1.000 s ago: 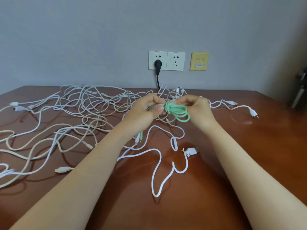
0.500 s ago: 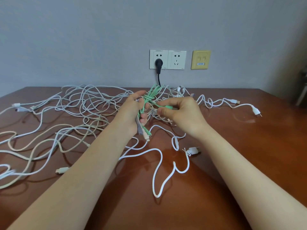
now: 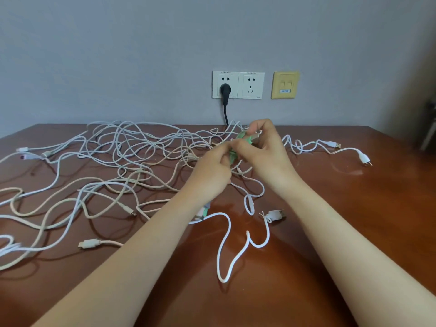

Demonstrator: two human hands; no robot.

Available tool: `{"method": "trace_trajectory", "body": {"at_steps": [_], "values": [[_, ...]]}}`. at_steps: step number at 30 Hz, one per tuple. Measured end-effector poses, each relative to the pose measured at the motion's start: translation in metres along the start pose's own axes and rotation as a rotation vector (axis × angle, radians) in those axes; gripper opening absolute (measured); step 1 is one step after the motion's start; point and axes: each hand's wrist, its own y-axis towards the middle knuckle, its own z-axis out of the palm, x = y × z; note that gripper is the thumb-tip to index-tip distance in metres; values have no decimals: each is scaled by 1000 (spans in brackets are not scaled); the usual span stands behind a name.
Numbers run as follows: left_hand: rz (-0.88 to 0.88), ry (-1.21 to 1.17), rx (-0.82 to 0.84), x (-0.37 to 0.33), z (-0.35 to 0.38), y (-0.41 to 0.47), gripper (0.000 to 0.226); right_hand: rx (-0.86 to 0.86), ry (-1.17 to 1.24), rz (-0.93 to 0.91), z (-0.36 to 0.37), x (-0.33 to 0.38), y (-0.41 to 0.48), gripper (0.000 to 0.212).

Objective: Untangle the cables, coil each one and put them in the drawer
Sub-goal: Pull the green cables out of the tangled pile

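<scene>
Since a moment ago we have drawn our hands together: left hand (image 3: 210, 172) and right hand (image 3: 264, 149) both pinch the thin mint-green rubbery cable (image 3: 246, 138), bunched tightly between them.

No legible text (label (image 3: 285, 91) blurred)

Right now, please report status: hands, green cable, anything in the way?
Left hand and right hand both grip green cable, bundled, above table. No drawer in view. White cables lie tangled underneath.
</scene>
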Motion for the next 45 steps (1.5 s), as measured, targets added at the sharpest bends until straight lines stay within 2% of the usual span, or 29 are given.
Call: {"method": "trace_trajectory", "body": {"at_steps": [5, 10, 13, 16, 19, 23, 27, 34, 37, 45], "values": [[72, -105, -26, 1, 7, 0, 40, -51, 265, 34, -2, 6, 4, 18], [46, -272, -53, -3, 8, -4, 37, -5, 496, 121, -2, 6, 4, 21], [-26, -289, -65, -7, 4, -3, 29, 4, 552, 165, 0, 7, 2, 20], [65, -272, -84, -1, 2, -3, 17, 17, 575, 178, 3, 6, 0, 19], [85, -295, -128, 4, 0, 0, 19, 28, 619, 210, 4, 8, -1, 17], [54, -311, -166, 2, 3, 2, 25, -52, 607, 244, 2, 12, 0, 9], [6, -364, -202, 1, 1, 4, 18, -79, 458, 264, 2, 13, -1, 0], [89, -344, -91, 2, 7, 1, 25, -112, 391, 328, -3, 17, 1, 19], [93, -330, -77, 5, 8, 2, 21, -100, 386, 348, -9, 20, 2, 18], [157, -165, -60, 5, 4, -4, 32, -112, 369, 402, -13, 20, 3, 20]]}}
